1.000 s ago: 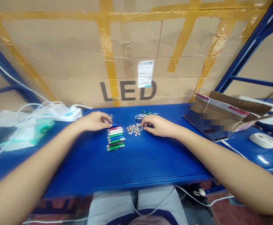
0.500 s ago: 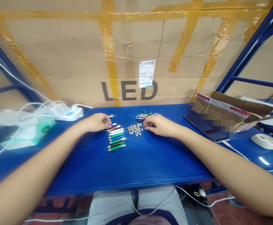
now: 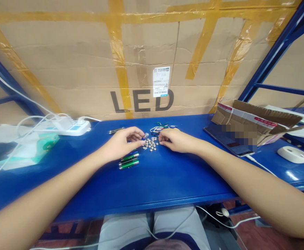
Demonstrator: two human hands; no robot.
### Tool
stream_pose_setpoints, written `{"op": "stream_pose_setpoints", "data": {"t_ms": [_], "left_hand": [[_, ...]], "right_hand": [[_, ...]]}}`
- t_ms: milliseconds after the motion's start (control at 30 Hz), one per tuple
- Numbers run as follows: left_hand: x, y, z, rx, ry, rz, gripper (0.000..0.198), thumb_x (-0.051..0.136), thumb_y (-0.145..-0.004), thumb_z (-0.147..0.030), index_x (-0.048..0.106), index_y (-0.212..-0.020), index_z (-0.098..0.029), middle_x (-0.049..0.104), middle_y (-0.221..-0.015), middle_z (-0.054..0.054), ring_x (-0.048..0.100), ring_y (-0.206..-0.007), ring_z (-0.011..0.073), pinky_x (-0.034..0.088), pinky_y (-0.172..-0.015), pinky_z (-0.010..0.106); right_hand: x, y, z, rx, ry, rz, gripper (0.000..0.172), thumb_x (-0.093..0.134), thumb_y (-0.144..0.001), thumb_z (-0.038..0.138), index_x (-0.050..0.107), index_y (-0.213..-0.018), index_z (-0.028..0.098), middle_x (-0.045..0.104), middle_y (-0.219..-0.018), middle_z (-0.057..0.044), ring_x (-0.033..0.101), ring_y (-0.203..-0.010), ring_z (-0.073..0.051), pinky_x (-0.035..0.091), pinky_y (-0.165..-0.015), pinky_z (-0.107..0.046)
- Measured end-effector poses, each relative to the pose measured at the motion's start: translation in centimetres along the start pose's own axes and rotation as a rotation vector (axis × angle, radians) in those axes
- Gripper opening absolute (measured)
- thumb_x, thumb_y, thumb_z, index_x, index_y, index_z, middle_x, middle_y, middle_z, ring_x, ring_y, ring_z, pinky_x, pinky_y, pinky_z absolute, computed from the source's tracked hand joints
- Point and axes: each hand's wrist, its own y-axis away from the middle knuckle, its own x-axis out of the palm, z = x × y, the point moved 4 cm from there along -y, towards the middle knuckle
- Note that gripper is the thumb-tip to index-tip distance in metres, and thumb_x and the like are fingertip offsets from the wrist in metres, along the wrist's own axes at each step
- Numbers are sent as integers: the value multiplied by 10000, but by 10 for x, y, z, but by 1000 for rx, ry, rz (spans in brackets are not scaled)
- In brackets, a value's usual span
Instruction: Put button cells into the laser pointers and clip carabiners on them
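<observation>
My left hand (image 3: 127, 140) is closed over the left edge of a heap of small round silver pieces that look like button cells (image 3: 149, 145). Out of its fingertips pokes the shiny silver end of a blue penlight-like tube (image 3: 146, 135); the rest of it is hidden. My right hand (image 3: 173, 139) rests at the heap's right edge, its thumb and fingers pinched together, and what they hold, if anything, does not show. Green and black metal penlights (image 3: 129, 164) lie in a row below my left hand, which covers the others. Beyond it lies a single silver-ended tube (image 3: 116, 130).
Cords and small clips (image 3: 161, 128) lie behind the heap. On the left are a white power strip (image 3: 76, 127) and a green-and-white packet (image 3: 41, 147). An open cardboard box (image 3: 256, 116), a phone (image 3: 226, 142) and a white mouse (image 3: 294, 154) occupy the right side.
My left hand has moved right from the penlight row to the button cells, carrying a blue tube. My right hand stays by the heap. The view has shifted slightly.
</observation>
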Motion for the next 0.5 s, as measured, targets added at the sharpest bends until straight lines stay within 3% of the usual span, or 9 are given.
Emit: {"op": "stream_pose_setpoints", "data": {"t_ms": [200, 367, 500], "left_hand": [[19, 8, -9, -30, 72, 29, 308, 716, -827, -395, 713, -1048, -181, 742, -1004, 64, 682, -905, 190, 560, -877, 355], [29, 13, -13, 14, 54, 61, 261, 705, -839, -354, 731, -1042, -192, 751, -1043, 57, 687, -952, 195, 548, -925, 340], [32, 12, -13, 18, 16, 47, 228, 696, -839, -319, 735, -1015, -179, 762, -1013, 52, 696, -931, 191, 552, -921, 327]], "right_hand": [[-4, 1, 7, -54, -59, -88, 39, 602, -870, 143, 630, -892, 158, 696, -907, -76, 609, -786, -179, 444, -743, -300], [-8, 3, 19, -95, -287, -171, 90, 592, -832, 133, 628, -906, 171, 693, -852, -36, 620, -760, -151, 479, -748, -284], [-3, 2, 19, -36, -599, -138, 119, 612, -873, 262, 665, -914, 164, 708, -849, -39, 645, -773, -149, 509, -755, -299]]}}
